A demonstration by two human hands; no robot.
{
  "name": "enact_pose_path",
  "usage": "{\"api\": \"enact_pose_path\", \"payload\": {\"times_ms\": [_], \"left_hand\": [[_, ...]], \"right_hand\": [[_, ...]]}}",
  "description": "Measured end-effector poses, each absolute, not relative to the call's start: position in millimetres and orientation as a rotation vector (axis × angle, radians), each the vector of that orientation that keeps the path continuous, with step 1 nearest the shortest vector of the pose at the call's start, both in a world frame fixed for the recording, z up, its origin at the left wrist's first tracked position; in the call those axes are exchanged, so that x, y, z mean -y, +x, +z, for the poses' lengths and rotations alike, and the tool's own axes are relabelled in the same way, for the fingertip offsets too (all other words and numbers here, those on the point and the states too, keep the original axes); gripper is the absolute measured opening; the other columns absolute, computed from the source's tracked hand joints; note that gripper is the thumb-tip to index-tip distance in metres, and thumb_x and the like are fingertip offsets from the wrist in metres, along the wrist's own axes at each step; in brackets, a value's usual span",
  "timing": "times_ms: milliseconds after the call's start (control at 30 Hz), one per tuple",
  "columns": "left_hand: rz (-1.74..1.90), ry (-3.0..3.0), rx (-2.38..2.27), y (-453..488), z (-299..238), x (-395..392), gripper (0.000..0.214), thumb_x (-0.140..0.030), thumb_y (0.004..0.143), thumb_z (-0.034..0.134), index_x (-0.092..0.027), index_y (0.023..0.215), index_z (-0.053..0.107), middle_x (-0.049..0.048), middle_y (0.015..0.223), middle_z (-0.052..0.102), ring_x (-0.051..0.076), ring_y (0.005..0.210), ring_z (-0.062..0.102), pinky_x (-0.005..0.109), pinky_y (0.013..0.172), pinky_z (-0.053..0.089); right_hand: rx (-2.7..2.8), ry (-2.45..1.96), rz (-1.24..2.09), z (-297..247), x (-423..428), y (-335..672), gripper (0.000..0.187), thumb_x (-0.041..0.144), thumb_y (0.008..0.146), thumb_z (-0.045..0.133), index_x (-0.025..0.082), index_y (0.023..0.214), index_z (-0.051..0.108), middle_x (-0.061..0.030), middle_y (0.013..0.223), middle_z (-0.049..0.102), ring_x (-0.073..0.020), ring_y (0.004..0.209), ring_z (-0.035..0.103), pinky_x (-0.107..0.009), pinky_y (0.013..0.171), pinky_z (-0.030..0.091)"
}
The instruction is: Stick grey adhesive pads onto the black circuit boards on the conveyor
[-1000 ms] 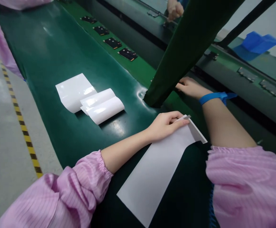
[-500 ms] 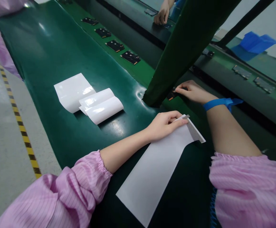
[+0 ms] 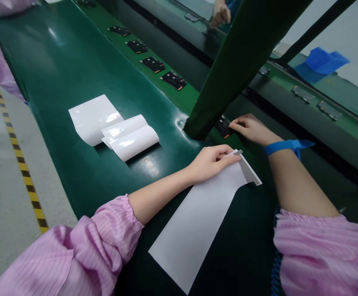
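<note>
My left hand (image 3: 211, 163) is closed on a long white paper strip (image 3: 194, 224). The strip hangs down toward me over the dark green table, and its far end is folded back under my fingers, with a small greyish tab by the fingertips. My right hand (image 3: 249, 128), a blue band round its wrist, has thumb and forefinger pinched at the right edge of a black circuit board (image 3: 223, 126). What the fingertips hold there, if anything, is too small to make out. That board lies on the green belt, partly behind a green post.
A curled glossy white sheet (image 3: 114, 127) rests on the table (image 3: 52, 70). Several black boards (image 3: 173, 80) line the green belt. The slanting green post (image 3: 225, 78) stands before my right hand. Across the line are a co-worker's hand (image 3: 221, 15) and a blue box (image 3: 326, 61).
The boards on the belt have shifted slightly right and toward me, and my right hand has moved slightly the same way. Boards on the far line have moved left. My left hand still holds the strip.
</note>
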State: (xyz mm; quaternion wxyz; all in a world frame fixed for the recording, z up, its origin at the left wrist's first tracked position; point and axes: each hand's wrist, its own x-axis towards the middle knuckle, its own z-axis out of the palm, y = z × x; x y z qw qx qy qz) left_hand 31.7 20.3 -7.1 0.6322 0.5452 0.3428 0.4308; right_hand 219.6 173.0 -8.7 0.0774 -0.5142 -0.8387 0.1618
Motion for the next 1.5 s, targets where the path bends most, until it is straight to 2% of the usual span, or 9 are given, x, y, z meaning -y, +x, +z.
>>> {"api": "enact_pose_path", "payload": {"times_ms": [200,367,500,667,833,933,1033,1267,1500], "left_hand": [[0.986,1.266,-0.797,32,-7,-20,0.024,-0.04,0.084,0.055,-0.016,0.079,0.057,-0.0045,0.057,0.043,0.01,0.056,0.038,0.023,0.053,0.027],[1.008,1.309,-0.813,32,-11,-20,0.03,-0.046,0.084,0.055,-0.016,0.079,0.057,-0.005,0.056,0.041,0.009,0.053,0.035,0.023,0.05,0.025],[1.022,1.323,-0.798,32,-13,-21,0.034,-0.048,0.083,0.055,-0.015,0.079,0.056,-0.0047,0.057,0.043,0.009,0.053,0.037,0.022,0.05,0.025],[1.04,1.298,-0.8,31,-9,-20,0.035,-0.048,0.081,0.056,-0.014,0.076,0.055,-0.0058,0.056,0.042,0.008,0.052,0.035,0.022,0.05,0.025],[1.055,1.228,-0.784,31,-8,-19,0.034,-0.047,0.079,0.058,-0.014,0.079,0.055,-0.0044,0.058,0.048,0.008,0.052,0.039,0.022,0.05,0.028],[1.052,1.195,-0.78,32,-10,-20,0.036,-0.049,0.078,0.058,-0.014,0.079,0.055,-0.0045,0.058,0.048,0.008,0.051,0.04,0.021,0.05,0.027],[1.038,1.176,-0.777,34,-11,-20,0.036,-0.05,0.077,0.06,-0.014,0.077,0.055,-0.0051,0.056,0.046,0.008,0.05,0.039,0.022,0.049,0.026],[1.048,1.161,-0.792,33,-6,-19,0.028,-0.042,0.076,0.063,-0.014,0.075,0.058,-0.0028,0.062,0.052,0.01,0.059,0.046,0.023,0.056,0.032],[1.075,1.17,-0.764,33,-5,-19,0.03,-0.044,0.074,0.065,-0.014,0.073,0.061,-0.0017,0.064,0.055,0.01,0.063,0.048,0.023,0.06,0.036]], "right_hand": [[2.402,-1.668,0.255,-18,-156,225,0.021,0.038,0.082,0.051,0.021,0.073,0.059,-0.0101,0.085,0.062,-0.0267,0.095,0.055,-0.038,0.083,0.044],[2.261,-1.959,0.354,-3,-152,231,0.031,0.044,0.075,0.064,0.017,0.089,0.057,-0.0137,0.098,0.061,-0.0275,0.095,0.056,-0.038,0.083,0.045],[2.148,-2.009,0.509,16,-130,233,0.031,0.048,0.083,0.052,0.018,0.089,0.059,-0.0117,0.091,0.063,-0.0258,0.09,0.06,-0.038,0.081,0.046],[2.044,-1.993,0.426,13,-99,228,0.037,0.05,0.063,0.073,0.019,0.078,0.059,-0.0115,0.089,0.063,-0.0296,0.1,0.057,-0.04,0.084,0.047],[1.667,-1.881,0.735,16,-86,223,0.043,0.045,0.053,0.077,0.023,0.074,0.047,-0.0023,0.071,0.059,-0.0235,0.072,0.061,-0.039,0.07,0.05],[1.443,-1.746,0.838,33,-73,227,0.041,0.044,0.056,0.069,0.025,0.078,0.041,0.0022,0.063,0.054,-0.0218,0.061,0.06,-0.038,0.06,0.05],[1.426,-1.903,0.537,58,-54,236,0.03,0.034,0.058,0.06,0.027,0.078,0.038,0.0026,0.058,0.051,-0.0237,0.057,0.057,-0.042,0.063,0.048],[1.526,-2.317,0.157,80,-41,242,0.021,0.027,0.066,0.057,0.029,0.072,0.036,-0.0081,0.062,0.057,-0.0388,0.086,0.061,-0.049,0.066,0.048],[1.646,-2.165,0.855,39,-53,228,0.03,0.054,0.078,0.057,0.024,0.083,0.051,-0.0055,0.069,0.066,-0.027,0.066,0.065,-0.043,0.064,0.051]]}}
